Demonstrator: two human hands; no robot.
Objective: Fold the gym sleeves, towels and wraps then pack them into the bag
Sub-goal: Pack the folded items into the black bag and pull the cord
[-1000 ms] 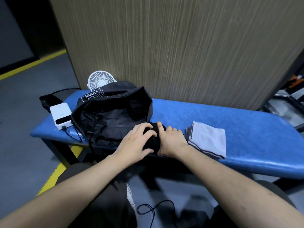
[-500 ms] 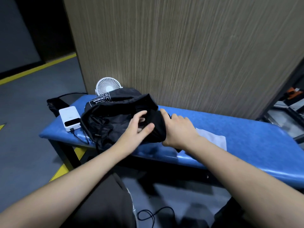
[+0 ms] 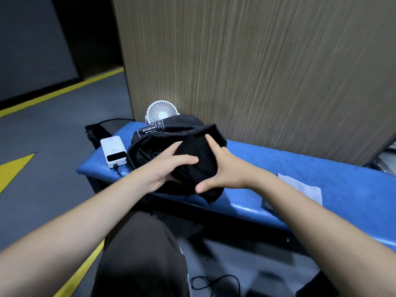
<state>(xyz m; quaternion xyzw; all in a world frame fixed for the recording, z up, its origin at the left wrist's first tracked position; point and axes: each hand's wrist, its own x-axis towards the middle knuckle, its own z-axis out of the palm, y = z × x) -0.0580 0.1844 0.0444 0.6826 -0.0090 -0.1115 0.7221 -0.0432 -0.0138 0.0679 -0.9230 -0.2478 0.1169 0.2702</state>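
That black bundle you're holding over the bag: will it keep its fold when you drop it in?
Probably not by itself. The black bundle looks soft: a loose corner sags below the right hand. It seems light, with both hands, including the left hand, gripping it. It likely needs holding until it is inside the bag.

A blue padded bench runs from nine o'clock toward three; at its nine o'clock end lies a white power bank; just beside it the black bag; behind that a white fan; toward four o'clock a folded grey towel.
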